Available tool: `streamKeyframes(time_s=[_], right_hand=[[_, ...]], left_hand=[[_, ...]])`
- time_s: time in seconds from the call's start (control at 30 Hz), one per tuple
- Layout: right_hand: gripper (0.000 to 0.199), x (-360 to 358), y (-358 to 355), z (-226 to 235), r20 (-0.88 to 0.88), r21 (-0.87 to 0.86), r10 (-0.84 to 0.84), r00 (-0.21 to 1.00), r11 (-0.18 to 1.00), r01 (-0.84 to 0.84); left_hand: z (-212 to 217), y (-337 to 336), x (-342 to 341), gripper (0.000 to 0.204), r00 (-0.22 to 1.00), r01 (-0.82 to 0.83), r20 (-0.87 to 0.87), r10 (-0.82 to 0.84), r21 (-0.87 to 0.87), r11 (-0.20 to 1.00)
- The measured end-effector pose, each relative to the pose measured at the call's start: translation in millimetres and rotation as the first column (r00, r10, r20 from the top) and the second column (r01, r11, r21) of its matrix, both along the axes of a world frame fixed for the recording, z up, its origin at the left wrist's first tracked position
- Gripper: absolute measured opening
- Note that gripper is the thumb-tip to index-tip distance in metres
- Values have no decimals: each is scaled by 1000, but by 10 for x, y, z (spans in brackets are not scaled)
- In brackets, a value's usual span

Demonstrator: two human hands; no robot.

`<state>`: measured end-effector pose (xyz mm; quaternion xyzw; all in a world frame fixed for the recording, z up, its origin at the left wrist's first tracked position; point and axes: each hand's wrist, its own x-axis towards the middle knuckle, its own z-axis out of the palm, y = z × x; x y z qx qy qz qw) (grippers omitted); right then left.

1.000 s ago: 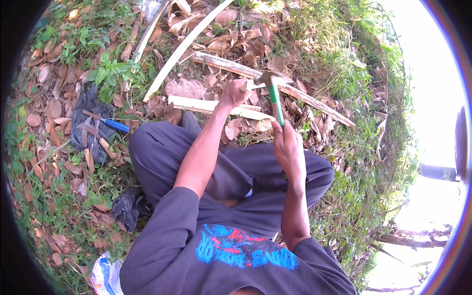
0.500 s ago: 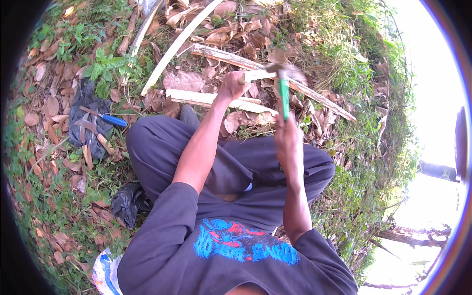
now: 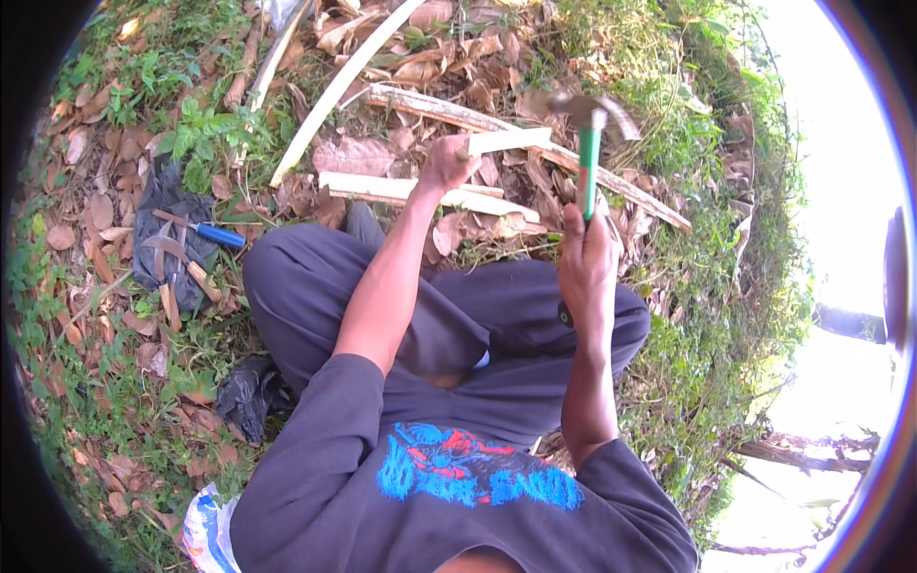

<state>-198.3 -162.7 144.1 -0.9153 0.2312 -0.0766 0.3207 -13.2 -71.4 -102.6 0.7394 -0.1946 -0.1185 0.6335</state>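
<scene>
Watching from my end, I saw the right hand [image 3: 587, 253] wrapped around the lower part of a hammer [image 3: 589, 158], the green handle rising beyond the grip and the metal head farthest from it. The left hand [image 3: 447, 164] was clenched around one end of a short stick [image 3: 511, 140], pale wood by its look, which stuck out to that hand's right. Its free end lay just beside the hammer's head, apart from it as far as I could tell.

I judged the hammer stiff and heavy at the head, best held low on the handle, where the right hand had it. The stick seemed light and stiff, not slippery, but apt to split along its grain; the end away from the hammer looked the sensible place to hold.

The left hand hid the stick's gripped end, and motion blurred the hammer's head. Beneath the left wrist, the forearm partly covered some boards [image 3: 382, 188]. Beyond that hand, a long strip [image 3: 339, 91] ran out of view. Well to its left, hand tools [image 3: 218, 234] overlapped on a black bag [image 3: 162, 191], their blades hard to separate.
</scene>
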Motion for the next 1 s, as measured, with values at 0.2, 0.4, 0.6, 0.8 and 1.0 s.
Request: streamKeyframes(time_s=[0.2, 0.4, 0.6, 0.8, 1.0], right_hand=[[29, -163, -29, -555, 39, -143, 223, 974, 966, -216], [26, -86, 164, -204, -38, 106, -76, 996, 991, 80], [30, -14, 56, -78, 34, 132, -57, 998, 990, 52], [31, -89, 52, -663, 71, -144, 270, 960, 955, -258], [33, -44, 63, -115, 229, 277, -131, 964, 959, 65]], left_hand=[[20, -2, -139, 30, 1000, 17, 0, -17, 3, 1000], [-41, 0, -126, 33, 1000, 12, -9, -12, -9, 1000], [-61, 20, 26, 31, 996, -29, -83, 22, -81, 996], [-23, -19, -153, 26, 998, 16, 66, -20, 69, 997], [-42, 49, -124, 36, 1000, 13, -1, -13, 21, 1000]])
